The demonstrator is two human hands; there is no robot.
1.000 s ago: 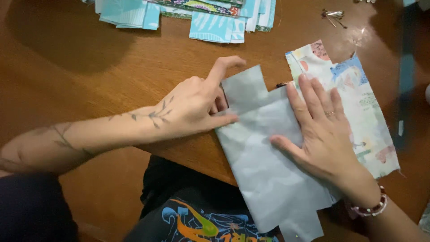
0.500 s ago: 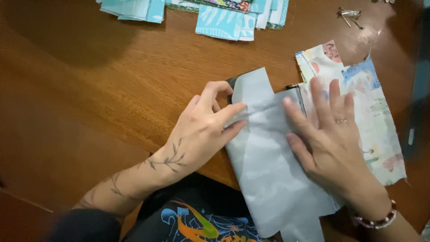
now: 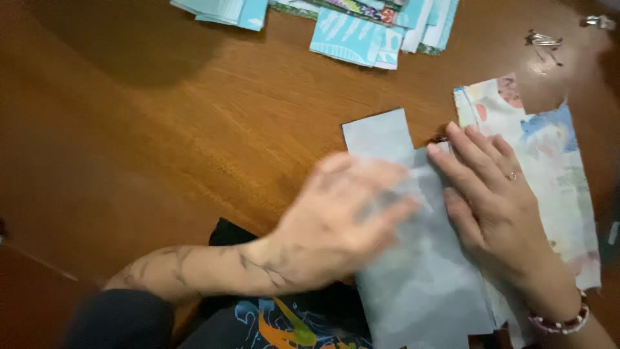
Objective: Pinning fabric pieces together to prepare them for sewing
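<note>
A pale blue-grey fabric piece (image 3: pixel 413 284) with a notched top lies at the wooden table's (image 3: pixel 194 142) near edge and hangs over it. My left hand (image 3: pixel 342 220), blurred by motion, lies flat on the fabric's left half with fingers spread. My right hand (image 3: pixel 491 200) presses flat on the fabric's right side, fingers together, a ring on one finger and a beaded bracelet (image 3: pixel 558 323) at the wrist. Under the right hand lies a printed fabric piece (image 3: pixel 549 155) with blue, pink and white patches.
A stack of teal and patterned fabric pieces (image 3: pixel 361 29) sits at the far edge of the table. Small metal clips (image 3: pixel 542 40) lie at the far right. My dark shirt with a coloured print (image 3: pixel 284 323) shows below the table edge.
My left hand has slid rightward across the pale fabric. The view has shifted, so the fabric sits further right and lower. My right hand stays pressed in place.
</note>
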